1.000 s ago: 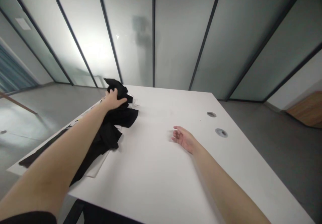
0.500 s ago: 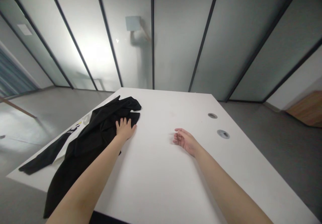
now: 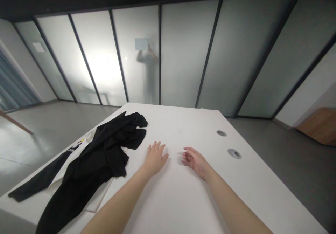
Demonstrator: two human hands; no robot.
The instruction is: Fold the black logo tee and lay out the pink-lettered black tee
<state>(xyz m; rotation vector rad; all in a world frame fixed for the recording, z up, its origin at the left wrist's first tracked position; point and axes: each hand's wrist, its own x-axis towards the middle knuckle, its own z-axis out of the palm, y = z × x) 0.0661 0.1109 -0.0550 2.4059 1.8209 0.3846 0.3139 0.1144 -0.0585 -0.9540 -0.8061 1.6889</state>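
Observation:
My left hand (image 3: 155, 157) is over the middle of the white table (image 3: 173, 199), palm down, with its fingers spread and nothing in them. To its left lies a rumpled black garment (image 3: 110, 146), apart from the fingers. My right hand (image 3: 194, 162) rests on its side on the tabletop, fingers loosely curled and apart, holding nothing. Beside the black garment, along the left edge, lies a white piece of clothing (image 3: 68, 161) with a dark and yellow print and a dark sleeve. A flat white thing (image 3: 98, 197) partly shows under the black cloth.
Two round cable holes (image 3: 234, 153) are set into the table's right side. Behind the table stands a frosted glass partition (image 3: 183, 52) with dark frames. Through it shows a blurred person (image 3: 149, 73) holding up a pale rectangular sheet (image 3: 141, 44). A wooden piece (image 3: 319, 125) stands far right.
My left hand has come off the black garment and moved right, towards my right hand. The flat white thing under the cloth now shows. The view has tilted up slightly.

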